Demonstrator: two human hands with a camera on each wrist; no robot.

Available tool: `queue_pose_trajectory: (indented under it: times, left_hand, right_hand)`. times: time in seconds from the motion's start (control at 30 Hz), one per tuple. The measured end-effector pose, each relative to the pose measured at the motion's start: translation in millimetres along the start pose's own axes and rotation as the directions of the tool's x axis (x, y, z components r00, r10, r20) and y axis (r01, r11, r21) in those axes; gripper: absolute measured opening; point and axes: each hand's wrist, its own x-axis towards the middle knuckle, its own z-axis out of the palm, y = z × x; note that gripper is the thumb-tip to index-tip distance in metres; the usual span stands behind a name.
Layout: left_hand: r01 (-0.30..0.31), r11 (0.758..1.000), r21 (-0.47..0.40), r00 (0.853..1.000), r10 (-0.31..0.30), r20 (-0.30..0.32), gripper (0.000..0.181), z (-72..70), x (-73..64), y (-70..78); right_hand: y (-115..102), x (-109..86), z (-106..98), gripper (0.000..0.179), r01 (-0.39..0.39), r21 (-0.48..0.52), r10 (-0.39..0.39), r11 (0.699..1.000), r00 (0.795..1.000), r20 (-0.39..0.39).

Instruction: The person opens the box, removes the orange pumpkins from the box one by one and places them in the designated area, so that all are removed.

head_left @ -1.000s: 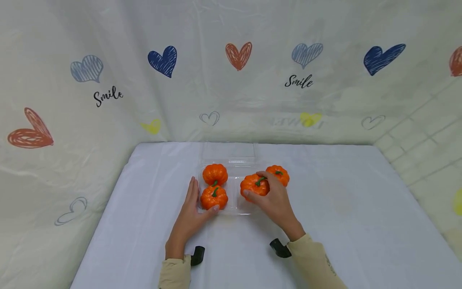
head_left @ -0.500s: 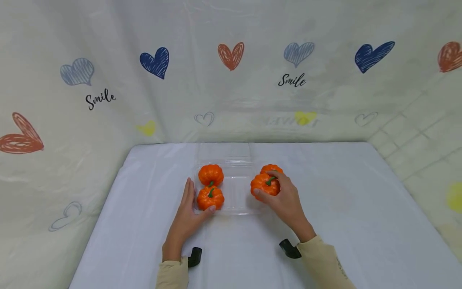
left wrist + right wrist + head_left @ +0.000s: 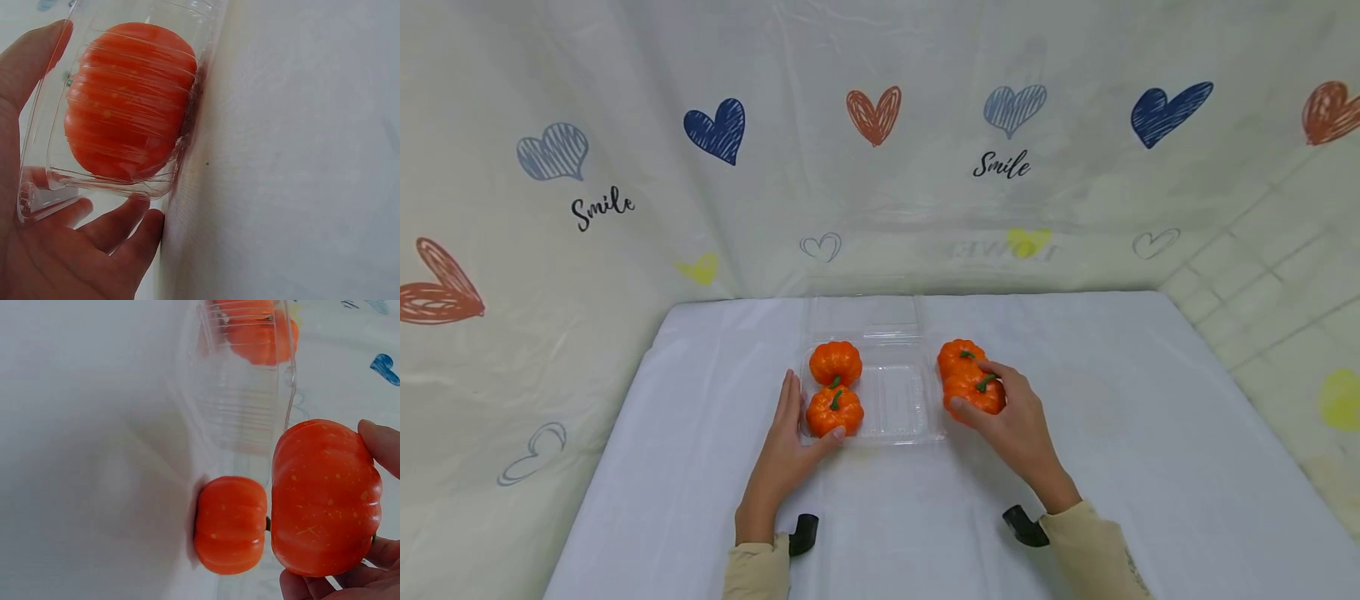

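A clear plastic clamshell box (image 3: 895, 400) lies with its lid (image 3: 861, 315) folded back. Two orange toy pumpkins with green stems, a far one (image 3: 835, 363) and a near one (image 3: 835, 412), sit in its left half. My left hand (image 3: 784, 454) rests at the box's near left corner, straight fingers along the left side, thumb at the front rim. My right hand (image 3: 1018, 425) holds another pumpkin (image 3: 325, 500) between thumb and fingers, just right of the box and raised off the table. Behind it, a fourth pumpkin (image 3: 230, 525) stands on the table, partly hidden in the head view.
A white cloth covers the table (image 3: 1120, 450). Behind it hangs a pale curtain (image 3: 925, 192) printed with hearts and words. Black wrist cameras, one on the left (image 3: 803, 533) and one on the right (image 3: 1026, 527), stick out from the sleeves.
My right hand has carried its pumpkin rightward, from over the box's right half to beside the box, in front of the other pumpkin. The left hand stays at the box corner; the view shifts slightly.
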Motion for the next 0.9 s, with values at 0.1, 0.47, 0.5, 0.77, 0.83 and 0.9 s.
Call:
queue_pose_trajectory:
  times: [0.1,0.47,0.5,0.77,0.83,0.9]
  left_hand:
    - [-0.003,1.0,-0.001,1.0,0.003,0.001,0.121,-0.7,0.5,-0.5]
    - [0.002,1.0,0.012,1.0,-0.002,-0.007,0.121,0.2,0.4,-1.0]
    - [0.005,1.0,0.013,1.0,-0.005,-0.005,0.121,0.2,0.2,-1.0]
    - [0.024,1.0,0.013,1.0,-0.024,0.004,0.12,-0.6,-0.1,0.9]
    - [0.028,1.0,0.012,1.0,-0.028,0.003,0.121,-0.8,-0.2,1.5]
    - [0.029,0.999,0.015,1.0,-0.029,0.001,0.121,-1.0,-0.3,1.7]
  right_hand:
    - [4.7,-1.2,-0.5,0.076,-0.002,-0.016,0.002,1.0,1.0,0.003]
    - [21.6,-5.8,8.0,0.07,0.017,-0.041,-0.017,0.999,1.0,-0.006]
    - [22.7,-6.1,9.2,0.069,0.018,-0.042,-0.019,0.999,1.0,-0.005]
    - [31.5,-8.8,17.2,0.066,0.003,-0.052,-0.002,0.999,1.0,0.012]
    - [33.4,-9.0,18.9,0.065,-0.001,-0.046,0.001,0.999,1.0,0.016]
    - [35.2,-9.1,20.4,0.065,-0.003,-0.041,0.003,0.999,1.0,0.019]
